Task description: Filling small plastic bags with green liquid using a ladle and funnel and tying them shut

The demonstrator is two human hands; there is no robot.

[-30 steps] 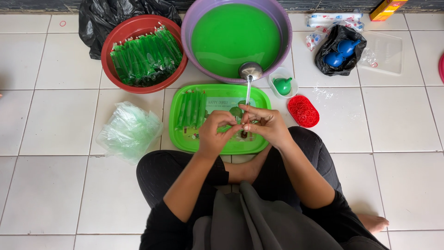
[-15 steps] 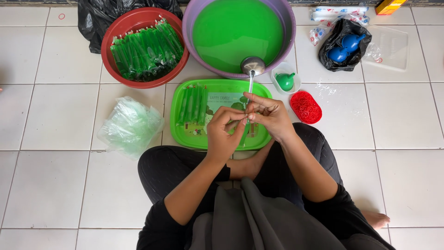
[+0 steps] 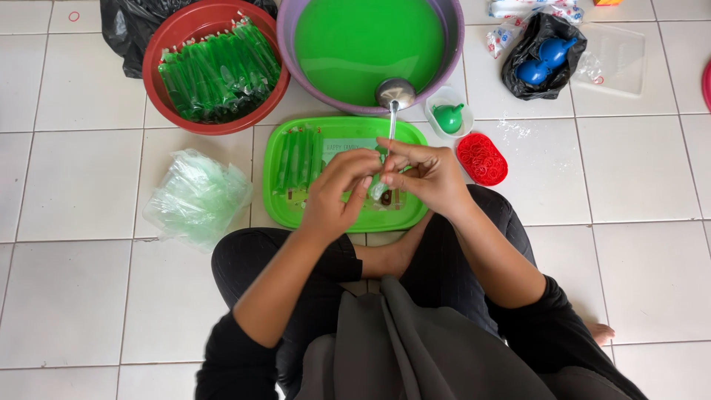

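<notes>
I sit cross-legged on a white tiled floor. Both hands meet above a green tray [image 3: 275, 207]. My left hand [image 3: 337, 189] and my right hand [image 3: 426, 174] pinch the same small clear plastic sleeve [image 3: 378, 190], which holds a little green liquid. Several filled green sleeves [image 3: 296, 157] lie side by side on the tray's left part. Just beyond the tray stands a purple basin [image 3: 452, 55] full of green liquid, with a metal ladle [image 3: 394, 95] resting at its near rim.
A red bowl [image 3: 159, 96] at the back left is piled with filled green sleeves. A heap of clear plastic bags [image 3: 194, 196] lies left of the tray. A green funnel [image 3: 448, 117] and a red dish of rubber bands [image 3: 481, 158] sit right. A black bag [image 3: 522, 70] holds blue objects.
My hands have stayed together over the tray, working the small sleeve between the fingers. The view has shifted slightly downward.
</notes>
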